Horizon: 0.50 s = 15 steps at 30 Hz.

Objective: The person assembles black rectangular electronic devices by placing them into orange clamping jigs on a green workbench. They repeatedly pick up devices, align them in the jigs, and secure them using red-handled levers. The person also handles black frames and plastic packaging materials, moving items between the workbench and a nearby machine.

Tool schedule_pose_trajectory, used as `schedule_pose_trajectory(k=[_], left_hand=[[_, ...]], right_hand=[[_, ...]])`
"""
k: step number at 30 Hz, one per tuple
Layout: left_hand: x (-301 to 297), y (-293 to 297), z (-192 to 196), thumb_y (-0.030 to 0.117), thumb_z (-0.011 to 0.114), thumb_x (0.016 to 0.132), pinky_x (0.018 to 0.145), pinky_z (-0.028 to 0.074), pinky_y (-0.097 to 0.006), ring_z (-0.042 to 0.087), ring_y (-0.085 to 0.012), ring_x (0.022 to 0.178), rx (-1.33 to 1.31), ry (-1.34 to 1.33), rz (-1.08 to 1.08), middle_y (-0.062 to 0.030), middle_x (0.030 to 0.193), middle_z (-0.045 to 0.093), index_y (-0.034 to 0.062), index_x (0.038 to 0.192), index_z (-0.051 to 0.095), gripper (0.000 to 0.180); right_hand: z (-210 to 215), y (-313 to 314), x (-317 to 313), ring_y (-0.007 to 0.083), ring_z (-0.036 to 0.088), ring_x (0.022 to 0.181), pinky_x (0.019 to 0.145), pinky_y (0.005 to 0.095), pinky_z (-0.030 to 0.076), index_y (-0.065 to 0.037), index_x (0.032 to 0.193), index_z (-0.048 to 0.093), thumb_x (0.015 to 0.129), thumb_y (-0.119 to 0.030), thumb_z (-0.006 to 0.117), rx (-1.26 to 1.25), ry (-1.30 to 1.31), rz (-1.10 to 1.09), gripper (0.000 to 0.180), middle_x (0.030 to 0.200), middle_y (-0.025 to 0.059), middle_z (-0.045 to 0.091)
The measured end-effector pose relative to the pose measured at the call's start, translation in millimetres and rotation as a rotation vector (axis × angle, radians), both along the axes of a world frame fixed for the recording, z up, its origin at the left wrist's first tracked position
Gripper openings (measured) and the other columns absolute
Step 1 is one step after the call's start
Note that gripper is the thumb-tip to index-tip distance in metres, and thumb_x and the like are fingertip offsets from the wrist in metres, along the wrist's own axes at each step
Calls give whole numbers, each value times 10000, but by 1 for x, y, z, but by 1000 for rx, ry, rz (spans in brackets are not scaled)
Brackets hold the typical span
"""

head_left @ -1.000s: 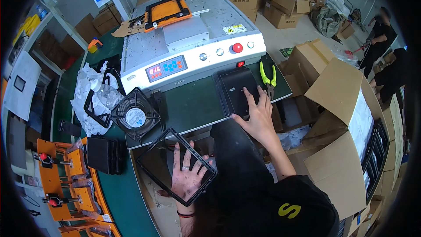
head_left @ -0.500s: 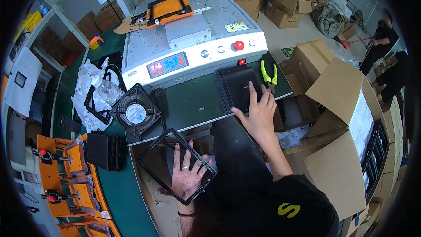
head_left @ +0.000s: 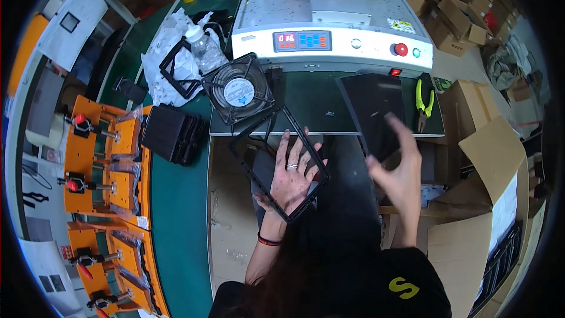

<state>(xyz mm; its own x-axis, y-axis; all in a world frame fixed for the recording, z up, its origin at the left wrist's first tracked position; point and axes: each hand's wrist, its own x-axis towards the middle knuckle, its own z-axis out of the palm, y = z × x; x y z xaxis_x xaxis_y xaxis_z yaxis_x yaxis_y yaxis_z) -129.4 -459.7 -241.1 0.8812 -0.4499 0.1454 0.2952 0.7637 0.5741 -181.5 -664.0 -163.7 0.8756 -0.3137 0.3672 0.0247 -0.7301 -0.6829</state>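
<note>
A thin black rectangular frame (head_left: 240, 153) lies tilted across my left hand (head_left: 289, 179), which is palm up with its fingers spread through and under the frame, holding it up in front of the bench. Smudges and a ring show on this hand. My right hand (head_left: 403, 171), blurred by motion, is at a flat black panel (head_left: 372, 97) at the bench's front edge. Its thumb lies at the panel's near edge and its fingertips at the upper face, near the right side. Whether more panels lie beneath is unclear.
Beyond the hands stands a white machine (head_left: 341, 53) with a display. Green-handled pliers (head_left: 424, 106) lie right of the panel; a fan (head_left: 238, 90), plastic bottle (head_left: 203, 50) and black cases (head_left: 170, 132) sit left. Orange clamp fixtures (head_left: 109, 159) and an open carton (head_left: 471, 224) flank me.
The whole view has shifted, so the bench appears farther right. My right hand has come slightly nearer with the black panel, which juts past the bench edge. My left hand keeps the frame.
</note>
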Motion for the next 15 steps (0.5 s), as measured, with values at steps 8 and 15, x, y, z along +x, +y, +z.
schedule_pose_trajectory(k=[8,15], left_hand=[[-14,20,-40,712,521,719,1131,247,-468,244,-320,1388,-46,13,-26,-173,1532,152,86,1495,83,1089],[-2,-3,-7,769,446,723,1155,184,-455,215,-326,1401,6,-84,118,-192,1528,148,90,1496,117,1080]], right_hand=[[2,76,-9,448,472,1144,946,482,438,-53,1274,544,576,-291,792,0,-6,373,778,1293,290,413],[-10,87,-7,457,460,1157,947,496,432,-61,1299,523,594,-317,795,49,-19,390,798,1312,291,384]])
